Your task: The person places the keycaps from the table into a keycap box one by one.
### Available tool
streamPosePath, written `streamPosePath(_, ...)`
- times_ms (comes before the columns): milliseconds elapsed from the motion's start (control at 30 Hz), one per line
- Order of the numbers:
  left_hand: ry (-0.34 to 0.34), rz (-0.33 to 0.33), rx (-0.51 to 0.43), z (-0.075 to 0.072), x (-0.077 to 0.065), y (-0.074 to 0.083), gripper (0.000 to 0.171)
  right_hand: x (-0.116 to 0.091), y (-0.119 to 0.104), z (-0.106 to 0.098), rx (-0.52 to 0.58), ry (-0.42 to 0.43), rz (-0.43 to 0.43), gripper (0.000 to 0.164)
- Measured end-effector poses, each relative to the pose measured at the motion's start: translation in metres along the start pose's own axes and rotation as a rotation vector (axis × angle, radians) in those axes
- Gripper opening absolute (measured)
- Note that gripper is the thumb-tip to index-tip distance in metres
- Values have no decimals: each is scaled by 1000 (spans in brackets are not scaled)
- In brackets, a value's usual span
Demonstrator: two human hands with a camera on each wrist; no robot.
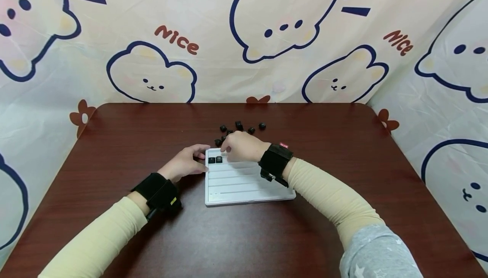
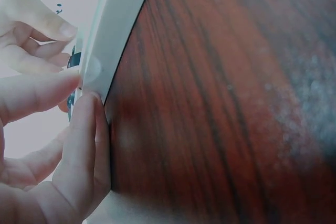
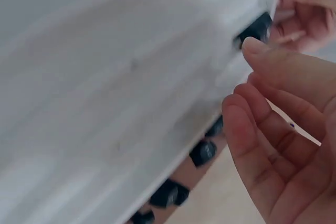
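A white ridged tray lies flat on the table, its face crossed by long parallel rows. Two black keycaps sit side by side at the left end of its top row. My left hand is at the tray's left edge, thumb and fingertips touching the rim. Over the top row is my right hand, just right of the two keycaps. In the right wrist view, its thumb tip overlaps a black keycap, while the other fingers bend loosely below, with nothing visible between them and the thumb.
Several loose black keycaps lie scattered beyond the tray's far edge, some partly hidden by my right hand. The dark brown table has its far edge close to a printed cloth backdrop.
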State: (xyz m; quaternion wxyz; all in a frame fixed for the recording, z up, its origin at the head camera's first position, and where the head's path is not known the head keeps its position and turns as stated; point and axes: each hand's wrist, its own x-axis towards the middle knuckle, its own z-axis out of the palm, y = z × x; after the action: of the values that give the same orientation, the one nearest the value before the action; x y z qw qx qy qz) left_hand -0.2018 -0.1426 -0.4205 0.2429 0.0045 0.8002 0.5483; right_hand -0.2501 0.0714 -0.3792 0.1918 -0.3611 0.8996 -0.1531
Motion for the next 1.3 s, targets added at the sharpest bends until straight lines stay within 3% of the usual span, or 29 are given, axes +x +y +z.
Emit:
streamPosePath(467, 8, -6, -30, 0, -2, 1, 69, -14, 31, -30, 12, 129, -8, 28)
streamPosePath(800, 14, -17, -15, 0, -2, 1, 69, -22, 61, -34, 55, 168, 64, 29)
streamPosePath(1100, 21, -41, -35, 1, -3, 1, 68, -24, 91, -39, 165, 188, 109, 33)
streamPosePath(1300, 21, -29, -28, 0, -1, -1, 69, -24, 108, -41, 185, 247, 173, 32)
